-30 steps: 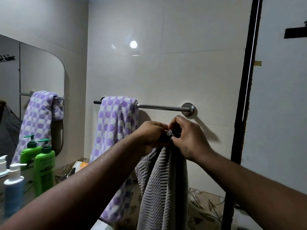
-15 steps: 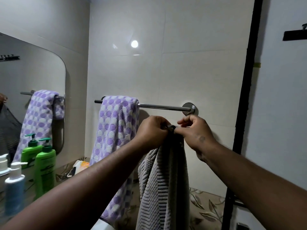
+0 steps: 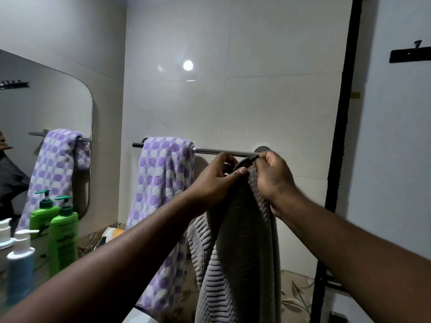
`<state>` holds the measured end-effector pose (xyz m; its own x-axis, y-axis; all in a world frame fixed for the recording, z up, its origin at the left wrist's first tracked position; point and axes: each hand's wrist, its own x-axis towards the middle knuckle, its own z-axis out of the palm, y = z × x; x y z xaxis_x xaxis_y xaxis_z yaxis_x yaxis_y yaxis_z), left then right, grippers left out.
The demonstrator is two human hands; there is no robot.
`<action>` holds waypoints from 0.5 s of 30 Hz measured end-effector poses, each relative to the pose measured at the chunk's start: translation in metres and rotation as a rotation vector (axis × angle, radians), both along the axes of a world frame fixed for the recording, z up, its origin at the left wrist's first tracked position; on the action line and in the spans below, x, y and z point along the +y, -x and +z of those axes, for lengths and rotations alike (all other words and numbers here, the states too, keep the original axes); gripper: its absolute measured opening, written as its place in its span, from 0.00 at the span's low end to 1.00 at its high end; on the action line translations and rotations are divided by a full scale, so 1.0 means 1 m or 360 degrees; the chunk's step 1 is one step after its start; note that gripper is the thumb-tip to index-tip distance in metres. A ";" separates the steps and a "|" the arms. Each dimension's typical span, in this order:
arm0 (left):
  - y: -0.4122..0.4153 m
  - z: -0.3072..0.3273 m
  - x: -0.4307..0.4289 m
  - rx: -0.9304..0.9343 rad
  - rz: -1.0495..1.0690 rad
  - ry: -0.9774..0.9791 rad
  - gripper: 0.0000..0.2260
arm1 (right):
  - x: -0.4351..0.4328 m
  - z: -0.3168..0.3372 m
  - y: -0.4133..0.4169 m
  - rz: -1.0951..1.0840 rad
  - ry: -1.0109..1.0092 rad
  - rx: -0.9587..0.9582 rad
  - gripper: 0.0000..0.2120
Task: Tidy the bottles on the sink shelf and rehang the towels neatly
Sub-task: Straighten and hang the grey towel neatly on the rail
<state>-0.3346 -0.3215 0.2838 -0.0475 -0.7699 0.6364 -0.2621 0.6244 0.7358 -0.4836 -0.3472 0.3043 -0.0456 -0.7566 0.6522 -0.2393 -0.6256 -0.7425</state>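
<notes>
L hand (image 3: 214,183) + R hand (image 3: 272,178) side by side, fingers (image 3: 240,171) curled, pinching top hem of grey ribbed towel (image 3: 238,252). Towel hangs vertical, hem just under towel bar (image 3: 221,151). Bar runs horiz.; free span betw. purple dotted towel (image 3: 163,183) & wall mount (image 3: 262,149). R hand nearer mount. Next, prob.: hem up + over.

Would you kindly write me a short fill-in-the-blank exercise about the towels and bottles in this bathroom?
1. The left hand and right hand both grip the ribbed towel, whose colour is ____.
2. The dotted towel hangs over the ____ end of the rail.
3. The pump bottle nearest the dotted towel is ____.
Missing words: grey; left; green.
</notes>
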 end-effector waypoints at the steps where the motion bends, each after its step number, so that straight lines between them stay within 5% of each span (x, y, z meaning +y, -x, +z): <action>1: -0.003 -0.003 0.001 0.0024 -0.0038 -0.0009 0.12 | -0.001 0.005 0.001 0.0015 -0.0031 -0.0060 0.08; 15: -0.041 -0.034 0.028 -0.0187 -0.0341 -0.0298 0.13 | -0.009 0.055 0.031 0.0214 -0.0043 -0.0298 0.10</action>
<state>-0.2931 -0.2933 0.2497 -0.2863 -0.8378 0.4648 -0.2290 0.5309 0.8159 -0.5142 -0.3564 0.3596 -0.0614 -0.7810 0.6215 -0.0116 -0.6221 -0.7829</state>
